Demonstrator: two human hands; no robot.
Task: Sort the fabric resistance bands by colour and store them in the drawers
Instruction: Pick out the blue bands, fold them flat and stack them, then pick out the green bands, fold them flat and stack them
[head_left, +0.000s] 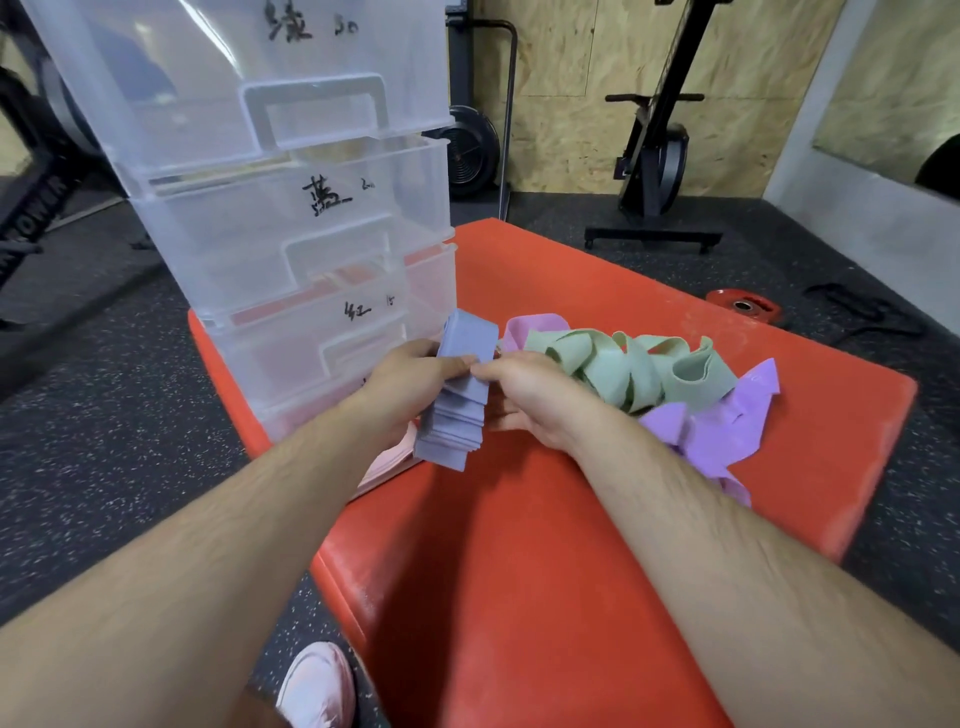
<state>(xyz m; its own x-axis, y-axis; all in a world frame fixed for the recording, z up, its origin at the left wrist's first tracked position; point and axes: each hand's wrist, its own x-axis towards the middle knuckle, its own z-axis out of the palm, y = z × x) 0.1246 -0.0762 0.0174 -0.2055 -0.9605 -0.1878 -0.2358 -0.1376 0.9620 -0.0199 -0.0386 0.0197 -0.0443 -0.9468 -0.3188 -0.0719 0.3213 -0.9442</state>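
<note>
A stack of blue-grey bands (457, 410) is held upright between both hands above the red mat (519, 545). My left hand (410, 384) grips its left side, thumb on top. My right hand (524, 400) pinches its right edge. Under the stack lies a flat pile of pink bands (387, 467). To the right sit a loose heap of green bands (634, 369) and purple bands (711, 431); one pink band (524, 327) lies behind. A clear drawer unit (291, 218) with handwritten labels stands at the mat's left corner, all its drawers pushed in.
Dark speckled rubber floor (104, 405) surrounds the mat. A red weight plate (743, 306) lies beyond the mat's far right edge. A black exercise machine (654, 171) stands at the back wall. A pink shoe (317, 686) shows at the bottom.
</note>
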